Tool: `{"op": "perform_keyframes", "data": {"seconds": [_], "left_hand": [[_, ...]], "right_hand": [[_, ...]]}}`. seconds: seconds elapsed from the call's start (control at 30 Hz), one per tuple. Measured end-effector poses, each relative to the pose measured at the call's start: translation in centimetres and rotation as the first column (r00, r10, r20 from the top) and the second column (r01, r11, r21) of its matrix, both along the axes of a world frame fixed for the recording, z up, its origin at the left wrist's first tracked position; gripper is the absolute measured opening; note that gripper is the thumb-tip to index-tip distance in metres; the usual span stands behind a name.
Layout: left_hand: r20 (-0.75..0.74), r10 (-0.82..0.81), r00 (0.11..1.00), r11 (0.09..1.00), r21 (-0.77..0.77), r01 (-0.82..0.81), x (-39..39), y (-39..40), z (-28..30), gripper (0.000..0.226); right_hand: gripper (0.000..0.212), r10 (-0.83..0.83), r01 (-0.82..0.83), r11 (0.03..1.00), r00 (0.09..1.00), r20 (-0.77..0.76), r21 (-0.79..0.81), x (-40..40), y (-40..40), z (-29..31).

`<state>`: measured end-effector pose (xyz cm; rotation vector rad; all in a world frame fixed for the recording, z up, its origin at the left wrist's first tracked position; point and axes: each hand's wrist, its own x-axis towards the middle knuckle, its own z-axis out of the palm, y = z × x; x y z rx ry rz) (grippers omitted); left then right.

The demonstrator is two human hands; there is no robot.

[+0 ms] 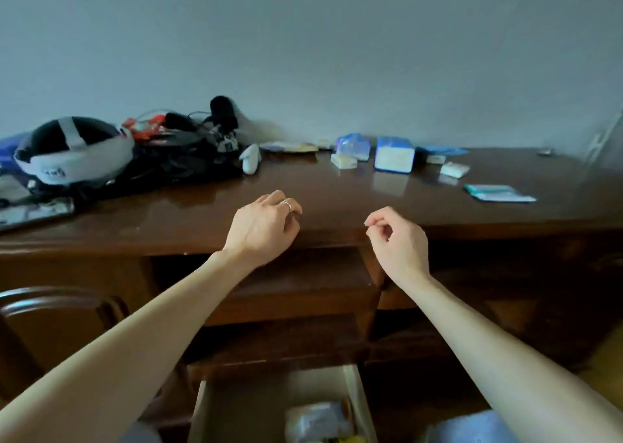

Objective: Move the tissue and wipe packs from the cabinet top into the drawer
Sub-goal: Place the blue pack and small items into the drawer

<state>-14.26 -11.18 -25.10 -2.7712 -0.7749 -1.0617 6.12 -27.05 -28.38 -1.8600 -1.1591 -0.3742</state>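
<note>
Both hands hang empty over the front edge of the cabinet top (202,220), so this looks like the gap between trips: nothing is in hand and a fresh reach is due. The left hand (261,226) has its fingers curled loosely inward, holding nothing, a ring on one finger. The right hand (399,240) is also loosely curled, thumb and forefinger near each other but pinching nothing.

The packs are all well ahead of the hands, toward the wall on the right half of the top: a tall blue-and-white tissue pack (393,155), a clear blue wrapped pack (352,146) just left of it, a small white pack (343,161) in front of that, another small white pack (454,169) to the right, and a flat teal wipe pack (499,193) nearest the right hand. The drawer (236,405) stands open low in the view, with a few things already lying in it.

The next move probably calls for a forward reach, likely by the right hand to the wipe pack; being flat on glossy wood, it may need a fingertip under an edge.

The top is dark polished wood, reflective. Its left end holds a white headset (67,154) and a tangle of black cables (182,159). The wall (303,38) behind is plain and pale, the light dim. A chair back (57,299) shows at lower left
</note>
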Motion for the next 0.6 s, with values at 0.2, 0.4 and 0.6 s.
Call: {"op": "perform_keyframes", "data": {"seconds": [0.2,0.4,0.6], "left_hand": [[-0.106,0.017,0.994,0.979,-0.202,-0.038,6.6,5.8,3.2,0.017],[-0.152,0.004,0.988,0.946,-0.32,-0.053,12.6,9.4,1.8,0.023],[-0.171,-0.005,0.985,0.945,-0.322,-0.051,21.9,12.4,3.8,0.046]], "right_hand": [[0.015,-0.108,0.108,0.988,0.994,0.001,-0.114,6.3,4.3,4.3],[0.051,-0.109,0.149,0.883,0.988,0.113,-0.446,10.2,8.8,4.0],[0.057,-0.131,0.11,0.895,0.991,-0.019,-0.432,13.6,11.5,4.3]]}}
